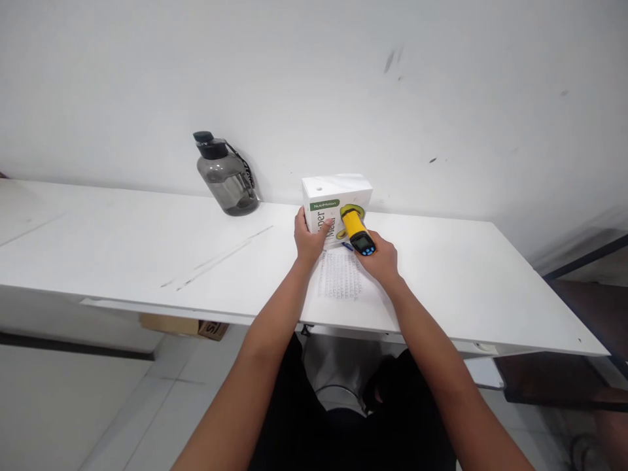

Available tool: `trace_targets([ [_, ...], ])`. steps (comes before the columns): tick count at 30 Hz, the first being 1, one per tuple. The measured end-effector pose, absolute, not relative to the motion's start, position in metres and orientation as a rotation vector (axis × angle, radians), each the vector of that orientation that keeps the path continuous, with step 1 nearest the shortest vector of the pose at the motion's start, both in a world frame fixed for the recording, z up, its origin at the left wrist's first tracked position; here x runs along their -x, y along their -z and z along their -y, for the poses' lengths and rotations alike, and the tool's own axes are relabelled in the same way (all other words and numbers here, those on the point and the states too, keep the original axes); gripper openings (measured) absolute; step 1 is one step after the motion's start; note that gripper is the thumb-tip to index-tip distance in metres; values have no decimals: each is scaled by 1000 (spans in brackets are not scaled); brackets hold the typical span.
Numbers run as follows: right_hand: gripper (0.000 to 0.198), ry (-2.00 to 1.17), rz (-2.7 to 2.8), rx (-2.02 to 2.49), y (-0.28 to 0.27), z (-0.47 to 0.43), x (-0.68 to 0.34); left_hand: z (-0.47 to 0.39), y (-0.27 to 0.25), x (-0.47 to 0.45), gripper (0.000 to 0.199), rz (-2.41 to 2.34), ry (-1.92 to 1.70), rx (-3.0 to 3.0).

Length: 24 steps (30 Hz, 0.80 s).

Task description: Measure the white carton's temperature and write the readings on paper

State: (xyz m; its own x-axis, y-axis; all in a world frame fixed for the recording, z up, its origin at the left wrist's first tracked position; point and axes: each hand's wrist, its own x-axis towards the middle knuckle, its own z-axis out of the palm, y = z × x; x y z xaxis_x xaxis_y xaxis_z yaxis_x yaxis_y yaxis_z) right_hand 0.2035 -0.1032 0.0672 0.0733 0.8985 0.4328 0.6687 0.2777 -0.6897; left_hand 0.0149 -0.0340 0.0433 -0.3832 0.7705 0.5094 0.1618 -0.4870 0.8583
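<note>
My left hand [310, 241] grips the left side of a white box [338, 186] printed with avocados and a green label, its thumb across the front. In my right hand [383, 256] is a yellow and black infrared thermometer [356, 230], with its small screen and blue buttons facing me. Its front end points at the box face, close to the printed avocado; I cannot tell whether they touch. Below the box lies a sheet of paper [339, 278] covered in handwritten lines. Part of a blue pen [347, 246] shows between the box and my right hand.
A large grey see-through water bottle [228, 180] with a black cap stands at the left, near the wall. The white table [441, 281] runs along the wall [314, 85]. Under its front edge at the left is a cardboard box [171, 323]. Dark furniture [589, 314] stands at the right.
</note>
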Motion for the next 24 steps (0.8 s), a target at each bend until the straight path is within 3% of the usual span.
trace_targets([
  [24,37,-331,1659,1485,-70,100,-208,36,-45,-16,72,-1244,-1929,-1376],
])
